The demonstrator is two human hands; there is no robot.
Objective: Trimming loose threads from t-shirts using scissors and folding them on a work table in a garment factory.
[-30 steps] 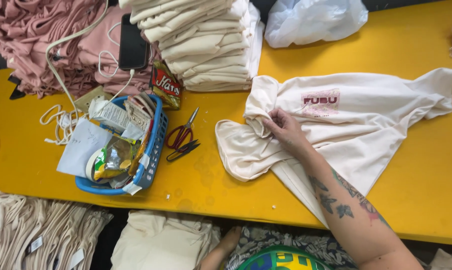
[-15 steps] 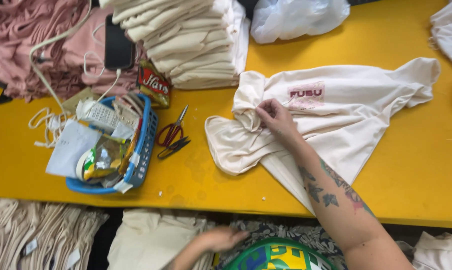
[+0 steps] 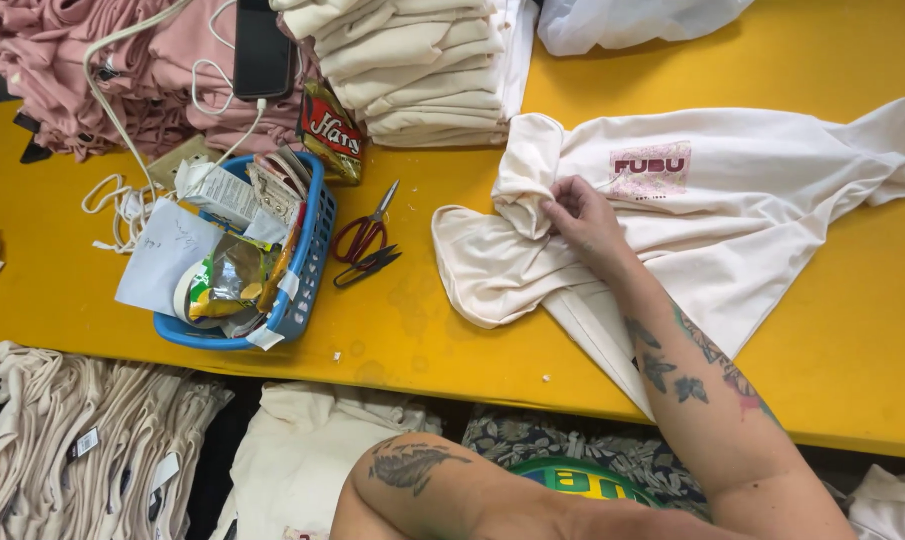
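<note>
Hiding below the frame's lower edge, my left hand cannot be seen, only its tattooed forearm crossing near my lap. My right hand [image 3: 580, 215] reaches out from a tattooed arm stretched over the yellow worktop [image 3: 452, 330], fingers curled, pinching a bunched fold of the cream shirt [image 3: 732, 220], which lies spread right of the red scissors [image 3: 364, 238] and blue basket [image 3: 307, 275].
</note>
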